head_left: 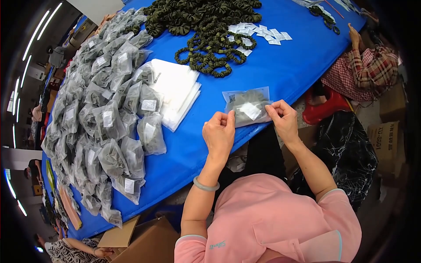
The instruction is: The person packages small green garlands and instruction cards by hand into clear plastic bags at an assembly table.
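A frosted plastic bag [252, 97] with dark green scrunchies and a white label inside lies at the near edge of the blue table [188, 153]. My left hand [220, 130] pinches its left side between thumb and fingers. At the bag's right side, my right hand [283, 117] grips the lower right corner in the same way. A stack of flat white bags [173, 87] sits to the left of my hands. Beyond them are a loose cluster of green scrunchies [210, 55] and a scatter of small white labels [274, 35].
A large heap of filled bags [105, 118] covers the table's left part. More scrunchies [197, 15] are piled at the far side. A person in a plaid sleeve [372, 72] sits at the right, near a red stool [324, 107]. Cardboard boxes [151, 241] stand below the table.
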{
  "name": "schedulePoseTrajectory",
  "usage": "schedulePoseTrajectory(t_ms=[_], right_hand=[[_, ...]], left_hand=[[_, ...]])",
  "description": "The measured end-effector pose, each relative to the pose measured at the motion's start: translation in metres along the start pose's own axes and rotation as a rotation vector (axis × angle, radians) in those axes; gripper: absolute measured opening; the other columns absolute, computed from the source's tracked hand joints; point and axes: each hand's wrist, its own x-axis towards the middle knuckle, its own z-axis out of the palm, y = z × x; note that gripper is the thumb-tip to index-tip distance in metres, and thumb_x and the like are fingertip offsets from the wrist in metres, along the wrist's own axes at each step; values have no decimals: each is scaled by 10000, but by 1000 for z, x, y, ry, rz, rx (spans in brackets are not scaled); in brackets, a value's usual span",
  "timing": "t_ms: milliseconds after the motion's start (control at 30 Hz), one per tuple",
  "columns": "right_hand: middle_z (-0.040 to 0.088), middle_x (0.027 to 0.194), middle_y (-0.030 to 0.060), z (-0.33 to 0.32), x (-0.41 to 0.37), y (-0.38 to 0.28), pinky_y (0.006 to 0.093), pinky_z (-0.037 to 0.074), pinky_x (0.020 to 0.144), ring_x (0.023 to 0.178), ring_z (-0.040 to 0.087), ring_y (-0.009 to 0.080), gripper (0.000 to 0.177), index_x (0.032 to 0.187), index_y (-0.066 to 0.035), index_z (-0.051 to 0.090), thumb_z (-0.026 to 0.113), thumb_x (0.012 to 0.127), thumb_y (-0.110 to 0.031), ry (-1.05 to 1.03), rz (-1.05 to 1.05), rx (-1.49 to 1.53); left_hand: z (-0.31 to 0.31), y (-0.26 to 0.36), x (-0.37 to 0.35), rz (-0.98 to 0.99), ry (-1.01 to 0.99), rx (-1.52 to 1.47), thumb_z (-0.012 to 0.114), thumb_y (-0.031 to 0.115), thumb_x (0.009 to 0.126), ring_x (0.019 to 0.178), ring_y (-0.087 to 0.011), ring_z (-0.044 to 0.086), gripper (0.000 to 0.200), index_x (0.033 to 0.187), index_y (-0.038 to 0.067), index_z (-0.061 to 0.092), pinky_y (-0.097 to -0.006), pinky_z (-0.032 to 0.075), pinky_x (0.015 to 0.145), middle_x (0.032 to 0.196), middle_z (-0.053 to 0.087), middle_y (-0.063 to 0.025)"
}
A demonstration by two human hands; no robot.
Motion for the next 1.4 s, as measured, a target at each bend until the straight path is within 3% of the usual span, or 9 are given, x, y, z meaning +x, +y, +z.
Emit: schedulePoseTrajectory(t_ms=[100,233,400,467,567,800,933,1067,1400], right_hand=[[680,928,84,-2,2,-8,267,476,776,849,635,200,166,1037,-20,646,654,887,-93,6,133,-248],[681,1081,118,6,13,11,325,482,895,1039,627,269,275,1156,-22,628,630,892,-100,418,-787,-366],[638,1225,115,5,17,13,354,452,982,1175,568,289,347,1235,-30,605,605,898,-113,-31,-823,-534],[600,1288,121,-12,46,3,363,432,1013,1209,540,309,370,1258,-25,584,595,898,-106,-265,-606,-105],[591,1305,102,-2,105,-20,388,405,1044,1208,535,295,416,1276,-28,567,617,876,-131,-128,-387,-224],[602,1282,124,75,200,-11,332,448,1011,1249,527,289,437,1265,-48,581,644,836,-98,291,-857,-695],[684,1086,140,57,235,-20,349,512,834,951,648,289,434,1312,-60,565,612,885,-122,242,-712,-291],[710,970,140,20,290,-46,377,506,689,723,639,291,428,1342,-67,547,580,923,-147,444,-558,-130],[673,1199,134,97,449,-25,394,504,815,998,666,293,404,1310,-63,571,562,912,-129,784,-881,-570]], left_hand=[[8,-6,3,145,72,208,681,177,890,632,-158,528,212,981,-10,639,-285,445,592,773,635,-69],[18,-7,9,270,250,75,689,180,880,695,-186,579,482,1274,-25,503,-325,487,630,939,638,-142],[8,23,13,-12,-78,-126,710,148,855,760,-209,601,689,1412,-47,354,-316,515,675,1063,602,-192],[3,22,18,-46,-106,-253,710,135,852,769,-209,603,691,1417,-42,354,-308,518,680,1060,600,-188],[-16,11,37,-148,-205,-625,709,96,843,796,-209,607,701,1434,-28,353,-283,527,695,1053,596,-176],[-212,-24,102,194,846,-301,684,129,903,648,-65,519,556,1401,72,444,-164,423,522,903,557,-21],[-334,-89,122,77,1251,-3,719,248,867,620,-148,558,567,1362,96,488,-259,491,545,1141,547,-137],[-390,-141,119,-357,984,72,666,420,868,701,-222,592,676,1388,39,462,-319,518,669,1228,560,-195],[-370,-169,95,-233,1169,302,632,405,904,1115,-316,562,696,1409,-20,414,-385,477,928,1344,499,-235]])
